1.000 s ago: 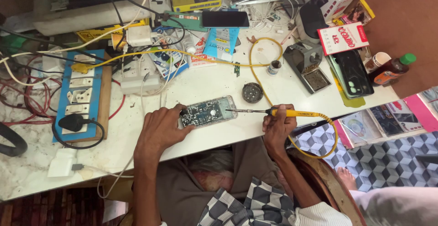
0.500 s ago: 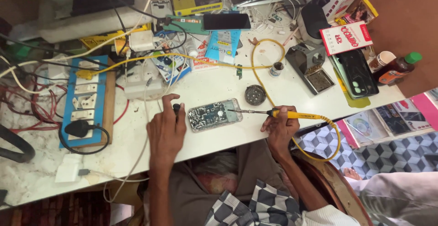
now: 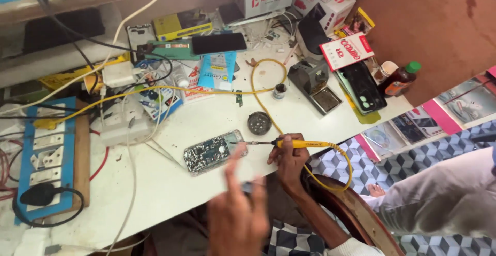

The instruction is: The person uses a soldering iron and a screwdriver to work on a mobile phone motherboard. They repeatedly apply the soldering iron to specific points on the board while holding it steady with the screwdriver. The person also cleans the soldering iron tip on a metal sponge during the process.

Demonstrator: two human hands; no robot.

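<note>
We see right hand (image 3: 290, 159) gripping soldering iron (image 3: 302, 144), pointing left, tip at opened phone's (image 3: 213, 151) right edge | left hand (image 3: 238, 220) blurred, raised nearer us, grip unclear

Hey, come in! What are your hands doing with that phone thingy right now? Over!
Right hand grips yellow soldering iron, tip at opened phone. Left hand lifted off, blurred, holding nothing clear. Round tin beside the phone, not blocking.

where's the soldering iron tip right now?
In the head view, mid-table: the right hand holds the yellow soldering iron with its tip at the right edge of the opened phone, just below the small round tin.
</note>
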